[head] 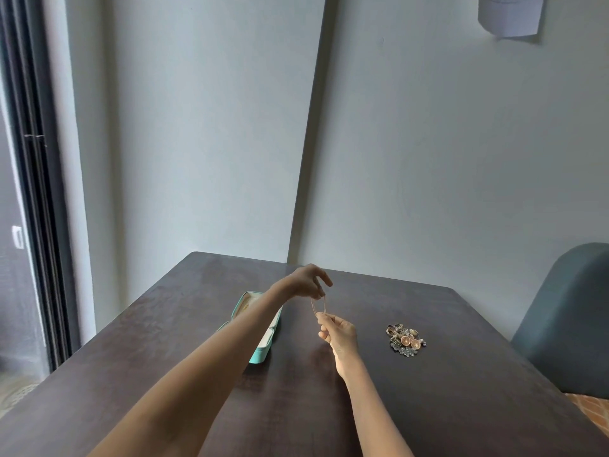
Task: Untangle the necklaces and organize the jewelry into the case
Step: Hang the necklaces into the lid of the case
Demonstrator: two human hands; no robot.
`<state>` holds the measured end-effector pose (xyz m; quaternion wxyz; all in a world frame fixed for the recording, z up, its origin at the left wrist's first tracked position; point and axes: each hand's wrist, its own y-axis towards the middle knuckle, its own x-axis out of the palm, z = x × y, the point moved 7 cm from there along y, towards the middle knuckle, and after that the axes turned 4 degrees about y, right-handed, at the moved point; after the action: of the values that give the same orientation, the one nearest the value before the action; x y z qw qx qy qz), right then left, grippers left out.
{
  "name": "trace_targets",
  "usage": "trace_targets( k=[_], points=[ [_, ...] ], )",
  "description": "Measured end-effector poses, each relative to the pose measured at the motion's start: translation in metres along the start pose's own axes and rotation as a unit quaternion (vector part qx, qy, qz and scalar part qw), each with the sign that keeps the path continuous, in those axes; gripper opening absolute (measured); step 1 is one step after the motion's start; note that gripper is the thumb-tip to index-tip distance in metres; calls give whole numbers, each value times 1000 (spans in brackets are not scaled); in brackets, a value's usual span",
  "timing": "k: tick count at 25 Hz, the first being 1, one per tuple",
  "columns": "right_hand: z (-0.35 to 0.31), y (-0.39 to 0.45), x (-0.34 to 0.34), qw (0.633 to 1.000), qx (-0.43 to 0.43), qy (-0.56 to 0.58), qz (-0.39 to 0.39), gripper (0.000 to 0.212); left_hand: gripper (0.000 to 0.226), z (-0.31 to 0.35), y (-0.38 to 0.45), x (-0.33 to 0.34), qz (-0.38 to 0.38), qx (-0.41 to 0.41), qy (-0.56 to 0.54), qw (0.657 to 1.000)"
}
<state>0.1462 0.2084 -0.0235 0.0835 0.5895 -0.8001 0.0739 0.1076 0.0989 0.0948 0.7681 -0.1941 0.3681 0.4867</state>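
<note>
A thin gold necklace chain (319, 305) hangs stretched between my two hands above the dark table (461, 374). My left hand (306, 281) pinches its upper end, raised over the table's middle. My right hand (339, 334) pinches the lower end, just below and to the right. A turquoise jewelry case (260, 352) lies open on the table, to the left of my hands, partly hidden by my left forearm. A small heap of jewelry (406, 339), with rings, round orange pieces and dark beaded parts, lies on the table to the right of my right hand.
A grey-blue chair back (566, 321) stands at the table's right edge. Pale walls rise behind the table, and a dark door frame (36, 192) runs down the left side. A sheet of paper (510, 14) hangs on the wall at upper right.
</note>
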Motion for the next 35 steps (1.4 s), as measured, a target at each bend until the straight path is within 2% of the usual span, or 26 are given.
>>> trace_targets(
  k=[10, 14, 20, 25, 27, 32, 35],
  points=[
    [-1, -1, -1, 999, 10, 32, 8, 11, 33, 5, 4, -10, 130, 28, 13, 991],
    [-1, -2, -1, 998, 22, 58, 3, 11, 15, 1, 3, -12, 186, 11, 13, 982],
    [-2, -5, 3, 999, 25, 43, -6, 9, 14, -5, -1, -11, 183, -27, 51, 982],
    [-4, -7, 3, 999, 29, 36, -6, 10, 11, -10, -3, -12, 108, -38, -44, 992],
    [-4, -7, 3, 999, 33, 38, -9, 8, 11, -10, -6, -16, 95, -30, -44, 994],
    [-8, -10, 11, 998, 17, 11, -59, 2, 18, -10, -12, -25, 107, -14, 3, 994],
    [-14, -11, 15, 997, -21, -19, -78, 7, 18, -14, -12, -27, 123, -11, 29, 992]
  ],
)
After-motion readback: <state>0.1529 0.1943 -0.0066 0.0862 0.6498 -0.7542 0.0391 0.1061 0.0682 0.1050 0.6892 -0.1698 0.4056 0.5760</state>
